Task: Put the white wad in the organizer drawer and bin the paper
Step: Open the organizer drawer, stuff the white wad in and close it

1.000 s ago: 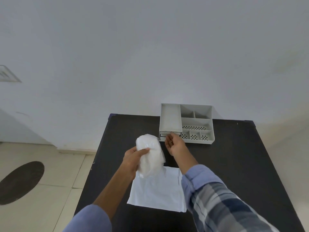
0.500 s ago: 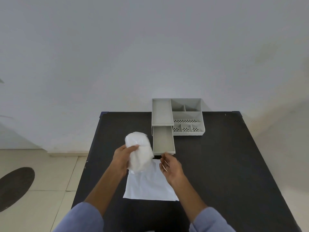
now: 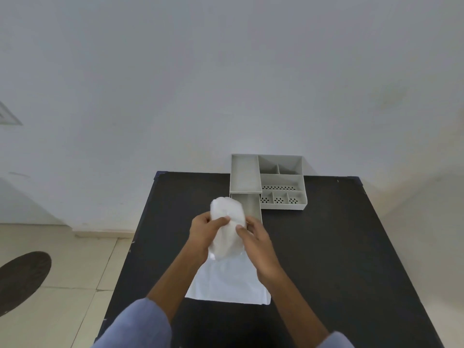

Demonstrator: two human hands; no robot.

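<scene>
no readable text, no labels, no brands, no nos. anywhere

White and pale grey things on a black bench (image 3: 339, 247)

The wad (image 3: 226, 229) is white with a faintly glossy, translucent look; the paper (image 3: 226, 285) under it is plain white. The organizer (image 3: 281, 182) and its drawer (image 3: 251, 204) are light grey, with rows of dark perforations in the front compartments. Both sleeves (image 3: 140, 325) are blue-grey. The wall (image 3: 226, 71) is off-white, the floor (image 3: 62, 259) beige tile with a dark round patch (image 3: 22, 280).
</scene>
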